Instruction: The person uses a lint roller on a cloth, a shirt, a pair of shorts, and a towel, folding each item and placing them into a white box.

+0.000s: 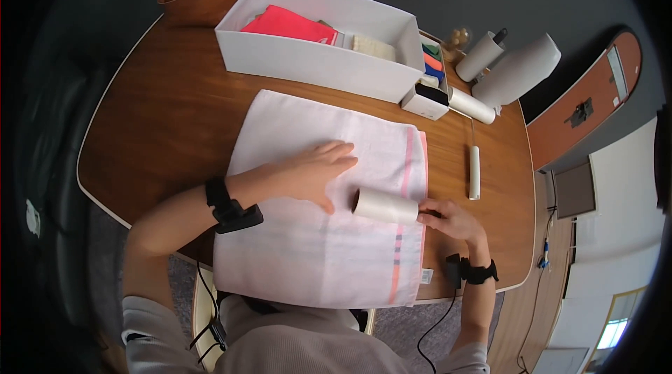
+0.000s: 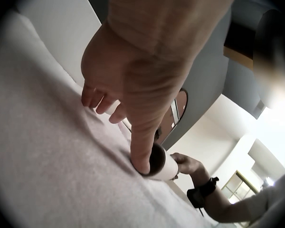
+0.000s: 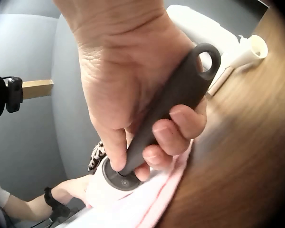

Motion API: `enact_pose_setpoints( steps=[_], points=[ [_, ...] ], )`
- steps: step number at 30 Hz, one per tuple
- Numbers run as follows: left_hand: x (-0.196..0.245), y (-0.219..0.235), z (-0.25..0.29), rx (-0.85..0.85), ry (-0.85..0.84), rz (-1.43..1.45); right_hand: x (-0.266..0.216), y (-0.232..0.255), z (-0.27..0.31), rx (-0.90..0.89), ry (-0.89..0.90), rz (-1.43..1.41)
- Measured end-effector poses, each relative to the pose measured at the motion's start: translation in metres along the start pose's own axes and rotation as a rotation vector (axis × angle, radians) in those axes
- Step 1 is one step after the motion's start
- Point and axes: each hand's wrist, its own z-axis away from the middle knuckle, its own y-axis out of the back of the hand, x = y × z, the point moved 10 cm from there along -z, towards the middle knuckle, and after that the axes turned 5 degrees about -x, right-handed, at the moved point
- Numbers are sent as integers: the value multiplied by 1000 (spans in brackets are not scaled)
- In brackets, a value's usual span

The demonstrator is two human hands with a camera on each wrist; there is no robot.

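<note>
A pale pink towel [image 1: 301,255] with coral and grey stripes near its right edge lies flat on the wooden table. On its right part rests a white lint roller [image 1: 385,206]. My right hand [image 1: 453,221] grips the roller's black handle [image 3: 166,107], fingers curled round it in the right wrist view. My left hand [image 1: 311,172] lies on the towel, left of the roller, its fingers spread and holding nothing. In the left wrist view the left thumb is beside the roller's open end [image 2: 157,161].
Behind the towel stands a long white box [image 1: 315,66] with folded cloths inside, beside a smaller box [image 1: 425,104] of coloured items. White rolls [image 1: 479,55] stand at the back right; a thin white tube [image 1: 474,172] lies on the table's right side.
</note>
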Motion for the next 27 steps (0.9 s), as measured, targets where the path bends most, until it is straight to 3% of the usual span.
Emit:
enact_pose_setpoints(
  steps=[1, 2, 8, 13, 14, 18, 21, 24, 27],
  points=[
    [6, -3, -1, 28, -15, -169, 9, -1, -3, 20, -2, 4],
    [6, -10, -3, 8, 5, -195, 14, 7, -4, 95, 32, 39],
    [7, -22, -6, -100, 77, -305, 59, 68, -21, 421, -146, 298],
    [10, -20, -6, -126, 79, -316, 36, 102, -11, 600, -306, 538],
    [10, -19, -6, -132, 76, -296, 34, 104, -5, 598, -279, 418],
    [3, -10, -10, -190, 66, -163, 13, 61, 10, 227, -18, -99],
    [-10, 1, -20, -185, 2, -41, -7, 10, 15, -131, 29, -4],
    [-21, 2, -27, -209, -19, 25, 18, -10, 14, -184, -77, 51],
    [-21, 2, -29, -272, 11, 26, 35, 16, 7, 50, -96, 49]
  ],
)
